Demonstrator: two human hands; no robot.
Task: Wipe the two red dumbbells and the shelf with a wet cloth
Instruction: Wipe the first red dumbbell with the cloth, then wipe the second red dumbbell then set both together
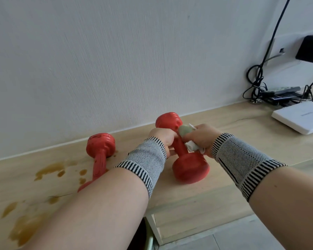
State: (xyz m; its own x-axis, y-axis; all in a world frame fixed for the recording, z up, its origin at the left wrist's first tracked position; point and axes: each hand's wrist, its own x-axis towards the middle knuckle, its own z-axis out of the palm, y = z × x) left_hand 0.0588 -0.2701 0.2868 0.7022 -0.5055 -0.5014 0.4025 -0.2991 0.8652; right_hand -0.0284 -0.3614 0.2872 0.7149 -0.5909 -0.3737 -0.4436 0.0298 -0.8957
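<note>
The dumbbell (183,150) is gripped by the left hand (162,137), its handle running away between fingers, cloth (190,139) clenched by the right hand (201,139).

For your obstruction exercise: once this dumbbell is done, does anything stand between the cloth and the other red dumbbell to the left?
Yes. The left hand and its forearm lie between the cloth, held by the right hand, and the other dumbbell. Past the arm, only bare shelf shows between them.

A white box (302,117) lies at far right; behind it, remotes (282,92) and tangled cables (255,80); above it, a black adapter (310,48).
</note>
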